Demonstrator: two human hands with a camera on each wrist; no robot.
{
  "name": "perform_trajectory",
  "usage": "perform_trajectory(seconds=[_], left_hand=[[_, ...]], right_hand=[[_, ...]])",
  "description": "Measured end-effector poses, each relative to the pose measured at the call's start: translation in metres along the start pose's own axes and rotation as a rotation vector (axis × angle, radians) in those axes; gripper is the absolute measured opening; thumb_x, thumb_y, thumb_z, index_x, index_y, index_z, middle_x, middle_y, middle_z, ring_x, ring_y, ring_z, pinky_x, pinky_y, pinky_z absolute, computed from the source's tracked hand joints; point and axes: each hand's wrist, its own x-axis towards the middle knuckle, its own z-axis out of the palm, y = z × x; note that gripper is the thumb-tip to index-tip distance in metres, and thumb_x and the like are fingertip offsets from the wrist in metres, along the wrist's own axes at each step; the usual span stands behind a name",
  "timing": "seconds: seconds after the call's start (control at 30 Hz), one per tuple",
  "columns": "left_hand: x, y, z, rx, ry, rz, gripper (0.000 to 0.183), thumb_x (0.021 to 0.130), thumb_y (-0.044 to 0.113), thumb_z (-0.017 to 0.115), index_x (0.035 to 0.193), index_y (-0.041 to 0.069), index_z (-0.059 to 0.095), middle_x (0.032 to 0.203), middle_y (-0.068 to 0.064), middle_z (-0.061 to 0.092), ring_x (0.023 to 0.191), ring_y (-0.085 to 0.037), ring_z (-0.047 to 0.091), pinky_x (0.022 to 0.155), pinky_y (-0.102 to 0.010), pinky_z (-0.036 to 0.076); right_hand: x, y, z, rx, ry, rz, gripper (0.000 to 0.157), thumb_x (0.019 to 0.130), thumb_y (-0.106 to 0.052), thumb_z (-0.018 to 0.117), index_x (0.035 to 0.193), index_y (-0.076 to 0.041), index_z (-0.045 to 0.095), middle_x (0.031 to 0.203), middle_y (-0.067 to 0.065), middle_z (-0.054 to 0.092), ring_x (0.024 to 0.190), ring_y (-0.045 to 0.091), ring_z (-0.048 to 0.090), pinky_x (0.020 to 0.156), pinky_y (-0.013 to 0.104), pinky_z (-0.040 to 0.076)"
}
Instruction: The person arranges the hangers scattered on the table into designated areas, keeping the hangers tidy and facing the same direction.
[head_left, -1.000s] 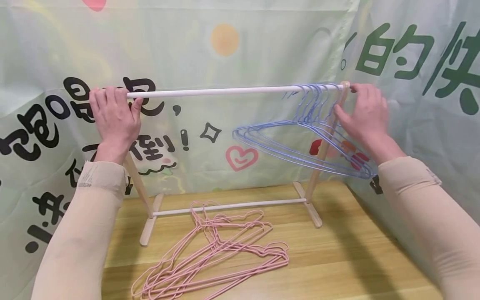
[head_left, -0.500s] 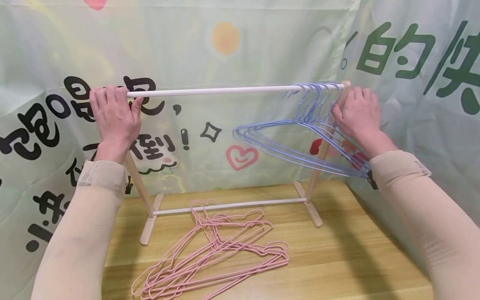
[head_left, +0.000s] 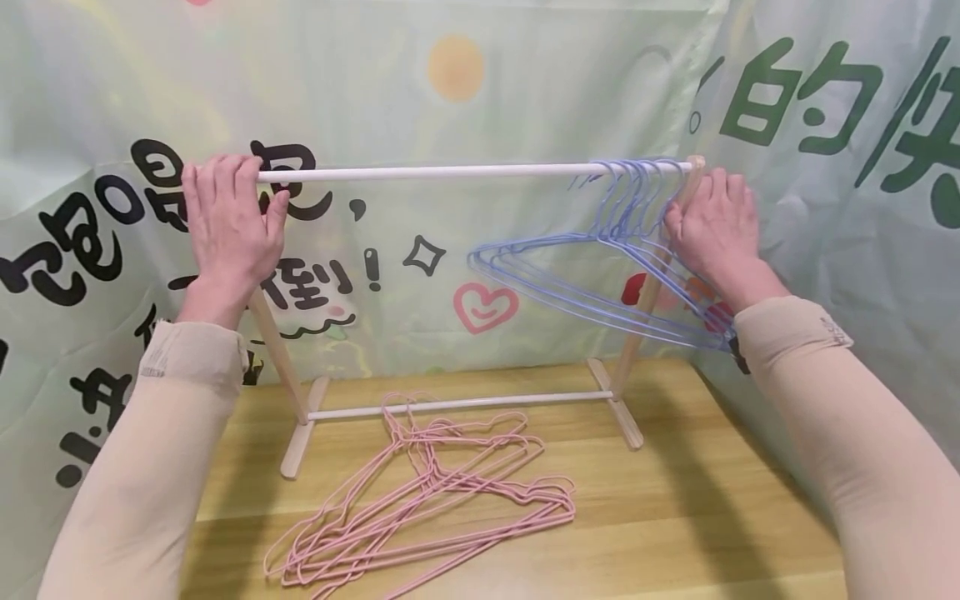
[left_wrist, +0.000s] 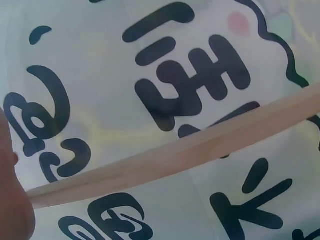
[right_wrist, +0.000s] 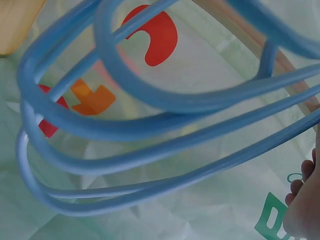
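Pink hangers (head_left: 431, 477) are tangled on the counter (head_left: 637, 517) at 6 o'clock. Beyond, the white-barred wooden rack (head_left: 435, 173) is grasped by the left hand (head_left: 232, 217) at 10 o'clock; its post (head_left: 628, 365) at 2 o'clock has now been clasped by the right hand (head_left: 716, 223), so both ends seem steadied. Slim blue hangers (head_left: 617, 239) are bunched there.

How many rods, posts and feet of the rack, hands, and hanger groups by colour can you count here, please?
Rods: 2 (upper rod, lower rod)
Posts: 2 (left post, right post)
Feet: 2 (left foot, right foot)
Hands: 2 (left hand, right hand)
Hanger groups: 2 (blue hangers, pink hangers)
Total: 10
Single hangers overlap too much to count surely.
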Motion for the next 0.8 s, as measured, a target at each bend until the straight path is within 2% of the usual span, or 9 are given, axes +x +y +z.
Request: perform_trajectory(seconds=[0.1,0.2,0.3,0.4,0.57,0.73,0.8], left_hand=[[-0.008,0.007,-0.002,-0.004,0.059,0.022,0.06,0.107,0.036,0.045,0.158,0.006,0.032,0.162,-0.016,0.03,0.151,-0.036,0.022,0.127,-0.045,-0.001],[-0.022,0.016,-0.001,-0.048,0.13,0.046,0.061,0.103,0.031,0.047,0.158,0.006,0.035,0.165,-0.014,0.029,0.15,-0.036,0.024,0.127,-0.047,0.003],[-0.039,0.026,0.001,-0.122,0.155,0.044,0.061,0.101,0.027,0.05,0.157,0.006,0.038,0.165,-0.012,0.032,0.149,-0.035,0.029,0.127,-0.05,0.006],[-0.058,0.035,0.004,-0.178,0.13,0.043,0.062,0.099,0.024,0.052,0.157,0.005,0.039,0.164,-0.013,0.036,0.146,-0.038,0.033,0.126,-0.054,0.009],[-0.095,0.049,0.006,-0.218,0.009,0.042,0.06,0.1,0.021,0.053,0.154,-0.001,0.041,0.159,-0.019,0.041,0.144,-0.043,0.038,0.126,-0.056,0.011],[-0.133,0.059,0.015,-0.257,-0.055,0.106,0.059,0.098,0.021,0.056,0.15,-0.006,0.045,0.154,-0.024,0.046,0.139,-0.045,0.043,0.12,-0.06,0.024],[-0.147,0.063,0.018,-0.288,-0.1,0.118,0.06,0.097,0.019,0.058,0.151,-0.005,0.045,0.156,-0.023,0.045,0.139,-0.044,0.043,0.119,-0.06,0.026]], right_hand=[[0.003,-0.001,0.0,0.003,-0.017,0.005,0.048,0.104,-0.03,0.035,0.107,0.017,0.042,0.106,0.032,0.037,0.103,0.052,0.034,0.087,0.061,0.032],[0.004,-0.001,-0.001,-0.001,-0.042,0.012,0.049,0.105,-0.031,0.035,0.106,0.017,0.041,0.106,0.032,0.036,0.103,0.052,0.033,0.087,0.061,0.032],[0.002,-0.001,-0.001,0.01,-0.042,0.015,0.049,0.105,-0.031,0.036,0.106,0.017,0.041,0.106,0.032,0.036,0.102,0.051,0.033,0.087,0.061,0.032],[0.0,0.001,0.001,0.029,-0.025,0.022,0.048,0.104,-0.031,0.037,0.106,0.017,0.042,0.106,0.032,0.036,0.102,0.051,0.033,0.087,0.061,0.031],[0.0,0.001,0.004,0.047,-0.016,0.022,0.046,0.103,-0.03,0.038,0.105,0.016,0.042,0.106,0.031,0.036,0.101,0.051,0.033,0.086,0.061,0.031],[0.002,0.001,0.004,0.058,-0.019,0.021,0.046,0.103,-0.03,0.038,0.105,0.016,0.041,0.105,0.031,0.036,0.101,0.051,0.032,0.085,0.061,0.031],[0.002,0.002,0.003,0.058,-0.029,0.026,0.046,0.103,-0.03,0.038,0.106,0.016,0.04,0.106,0.031,0.035,0.102,0.051,0.032,0.086,0.061,0.03]])
